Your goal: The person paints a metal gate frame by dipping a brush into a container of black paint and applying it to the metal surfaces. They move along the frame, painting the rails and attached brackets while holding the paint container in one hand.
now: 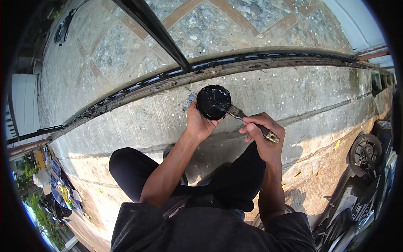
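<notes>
Hand, right [266, 130]: pinching the dark, worn-handled paintbrush [235, 112] between thumb and curling fingers, angling its bristles toward ten o'clock inside the round, black-coated pot [200, 105]. Hand, left [199, 124]: cupping that pot from seven o'clock; probably handling light, slippery around the wet rim, best gripping low. Bending both arms, reaching from seven and five o'clock, below the black metal rail [260, 56] at twelve.

the gray ground [126, 122] had a long black rail [268, 56] across it, some yellow leaves [337, 145] and a motorbike [365, 154]
</notes>
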Tool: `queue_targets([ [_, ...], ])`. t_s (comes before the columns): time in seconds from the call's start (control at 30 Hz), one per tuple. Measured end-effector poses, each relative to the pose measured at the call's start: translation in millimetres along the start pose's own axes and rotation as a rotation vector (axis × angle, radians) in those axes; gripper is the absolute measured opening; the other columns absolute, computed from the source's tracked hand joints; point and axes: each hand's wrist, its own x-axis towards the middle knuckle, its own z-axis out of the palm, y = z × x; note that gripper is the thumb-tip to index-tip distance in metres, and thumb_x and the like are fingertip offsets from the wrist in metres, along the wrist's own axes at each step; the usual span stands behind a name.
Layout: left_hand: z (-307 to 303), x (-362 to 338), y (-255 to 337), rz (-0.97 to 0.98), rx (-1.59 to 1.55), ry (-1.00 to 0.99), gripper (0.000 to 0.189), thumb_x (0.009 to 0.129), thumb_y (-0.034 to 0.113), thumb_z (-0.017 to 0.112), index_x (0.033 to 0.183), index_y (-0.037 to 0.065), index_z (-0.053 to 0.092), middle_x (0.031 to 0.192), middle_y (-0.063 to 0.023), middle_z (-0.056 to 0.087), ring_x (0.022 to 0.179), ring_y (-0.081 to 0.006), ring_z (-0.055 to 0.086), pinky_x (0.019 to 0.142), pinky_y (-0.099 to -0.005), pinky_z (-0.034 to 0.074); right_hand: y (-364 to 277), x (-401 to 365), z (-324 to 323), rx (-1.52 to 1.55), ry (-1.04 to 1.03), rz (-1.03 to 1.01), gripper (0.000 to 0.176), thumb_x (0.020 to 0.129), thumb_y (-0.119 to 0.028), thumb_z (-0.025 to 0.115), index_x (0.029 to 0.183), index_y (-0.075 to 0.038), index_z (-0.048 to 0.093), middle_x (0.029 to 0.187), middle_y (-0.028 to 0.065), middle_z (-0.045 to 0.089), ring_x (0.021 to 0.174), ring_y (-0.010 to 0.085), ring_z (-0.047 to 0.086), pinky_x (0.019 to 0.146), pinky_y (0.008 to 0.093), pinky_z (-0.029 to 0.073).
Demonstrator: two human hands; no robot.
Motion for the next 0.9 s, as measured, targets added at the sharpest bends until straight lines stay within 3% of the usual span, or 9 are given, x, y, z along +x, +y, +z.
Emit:
queue_targets([
  [0.17, 3.4, 17.0, 16.2, -0.016, -0.031, 0.024, 0.057, 0.104, 0.039, 0.02, 0.136, 0.001, 0.049, 0.132, -0.0209, 0.058, 0.117, -0.037, 0.06, 0.09, -0.0418, 0.058, 10.8, 9.2, 17.9, 0.174, 0.239, 0.152, 0.024, 0.091, -0.005, 0.067, 0.111, 0.007, 0.062, 0.087, 0.0157, 0.071, 0.074, 0.0212, 0.072, 0.056, 0.026, 0.057],
  [0.37, -18.4, 46.0, 38.9, -0.121, -0.03, -0.069, 0.055, 0.104, 0.038, 0.022, 0.135, 0.002, 0.05, 0.129, -0.02, 0.059, 0.115, -0.0363, 0.061, 0.093, -0.0453, 0.056, 31.8, 20.6, 41.1, 0.286, 0.459, 0.139, 0.028, 0.092, -0.009, 0.067, 0.113, 0.009, 0.061, 0.086, 0.018, 0.071, 0.072, 0.0239, 0.073, 0.053, 0.0273, 0.059],
  [0.5, -20.1, 60.8, 49.5, -0.223, -0.056, -0.048, 0.052, 0.104, 0.047, 0.034, 0.126, 0.006, 0.057, 0.121, -0.0142, 0.065, 0.109, -0.0285, 0.066, 0.094, -0.0473, 0.055, 39.5, 29.5, 56.5, 0.311, 0.595, 0.139, 0.03, 0.09, -0.012, 0.071, 0.112, 0.006, 0.064, 0.086, 0.016, 0.071, 0.069, 0.0214, 0.071, 0.051, 0.0268, 0.056],
  [0.67, -50.8, 108.6, 49.1, -0.276, -0.055, -0.167, 0.051, 0.103, 0.044, 0.034, 0.125, 0.004, 0.058, 0.125, -0.0163, 0.064, 0.111, -0.0297, 0.065, 0.093, -0.0477, 0.056, 64.3, 50.8, 55.4, 0.324, 0.644, 0.185, 0.03, 0.092, -0.013, 0.068, 0.115, 0.006, 0.063, 0.09, 0.0166, 0.071, 0.066, 0.0187, 0.07, 0.048, 0.0242, 0.056],
  [0.9, -72.7, 153.5, 14.0, -0.338, -0.129, -0.133, 0.048, 0.101, 0.036, 0.036, 0.126, 0.002, 0.058, 0.128, -0.0211, 0.061, 0.108, -0.0325, 0.066, 0.087, -0.0478, 0.059, 118.6, 61.9, 16.6, 0.401, 0.651, 0.239, 0.029, 0.091, -0.013, 0.07, 0.114, 0.005, 0.065, 0.09, 0.0164, 0.072, 0.059, 0.017, 0.067, 0.042, 0.0243, 0.05],
])
